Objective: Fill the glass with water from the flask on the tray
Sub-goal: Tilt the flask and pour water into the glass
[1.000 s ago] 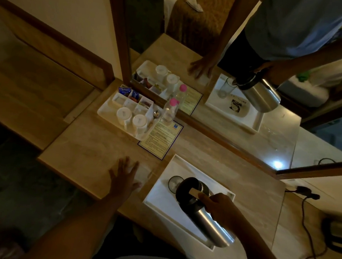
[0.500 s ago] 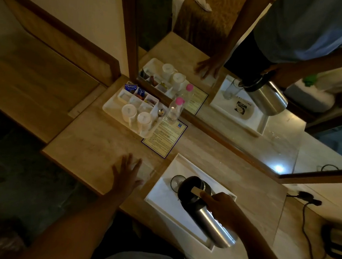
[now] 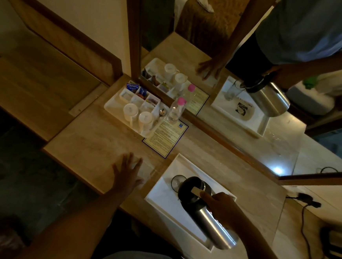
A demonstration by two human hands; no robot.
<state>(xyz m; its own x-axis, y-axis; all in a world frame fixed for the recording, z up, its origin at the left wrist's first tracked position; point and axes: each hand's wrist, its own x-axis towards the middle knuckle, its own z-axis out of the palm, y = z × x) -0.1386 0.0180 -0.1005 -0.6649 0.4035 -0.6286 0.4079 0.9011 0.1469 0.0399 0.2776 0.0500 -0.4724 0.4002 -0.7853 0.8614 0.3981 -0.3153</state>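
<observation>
A steel flask [image 3: 210,216] with a black top is tilted over the white tray [image 3: 164,194], its spout above the clear glass [image 3: 176,181]. The glass stands upright on the tray and is partly hidden by the flask's black head. My right hand [image 3: 224,208] grips the flask by its handle, thumb on the white lever of the lid. My left hand [image 3: 128,173] lies flat on the marble counter to the left of the tray, fingers spread, holding nothing. Whether water flows is too dark to tell.
A white condiment tray [image 3: 114,107] holds two upturned cups [image 3: 138,115], tea sachets and a spoon. A pink-capped water bottle [image 3: 175,110] stands on a printed card [image 3: 165,136] against the mirror [image 3: 241,77]. A black cable [image 3: 309,232] runs at the right.
The flask stays tilted over the glass in my right hand. My left hand stays flat on the counter. Only the camera view has shifted slightly.
</observation>
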